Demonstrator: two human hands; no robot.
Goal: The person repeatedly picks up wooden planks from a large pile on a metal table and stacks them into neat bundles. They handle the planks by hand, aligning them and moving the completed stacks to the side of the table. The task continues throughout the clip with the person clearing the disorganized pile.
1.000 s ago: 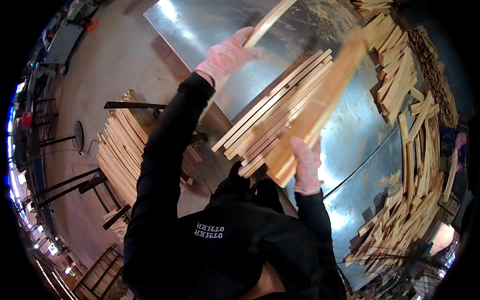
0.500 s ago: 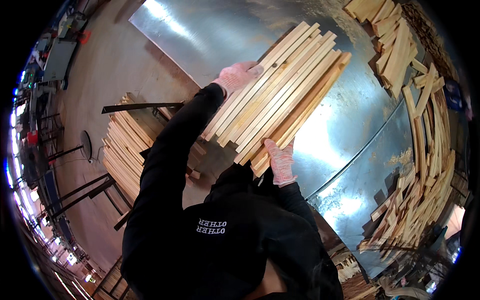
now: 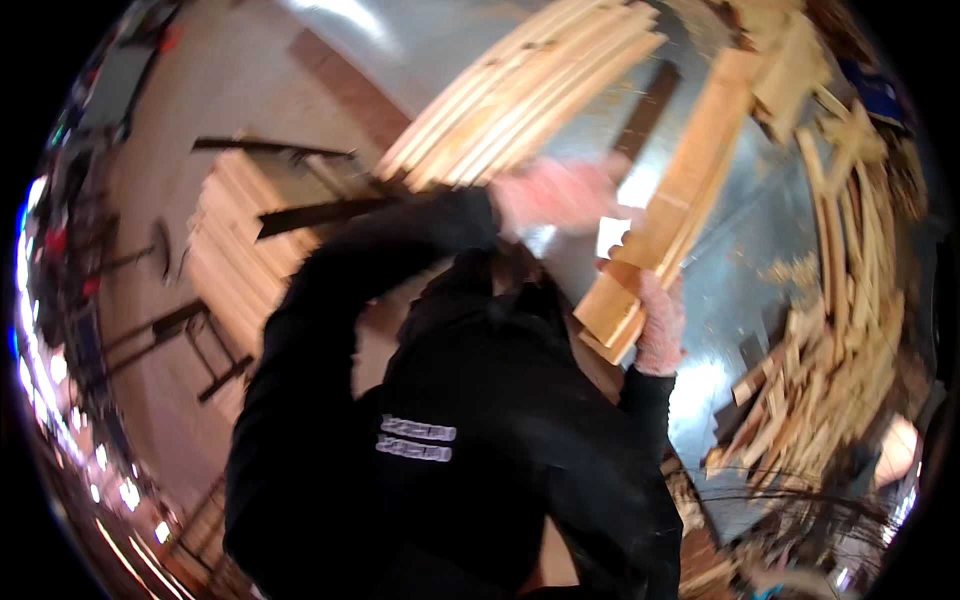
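Note:
I wear pink gloves and a black top. My right hand grips the lower end of a few pale wooden slats that slant up to the right over the shiny metal table. A larger bundle of long slats lies slanted further left and higher, over the table's left edge. My left hand is blurred just below that bundle. Whether it holds or only touches the bundle is unclear.
A stack of cut slats rests on a dark metal rack at the left, beside the brown floor. A loose heap of slats curves along the table's right side, with more wood at the top right. Metal stands line the far left.
The single bundle held by both hands has split. The bigger share has swung left and up, a few slats stay in my right hand, and my left hand has dropped below the bundle.

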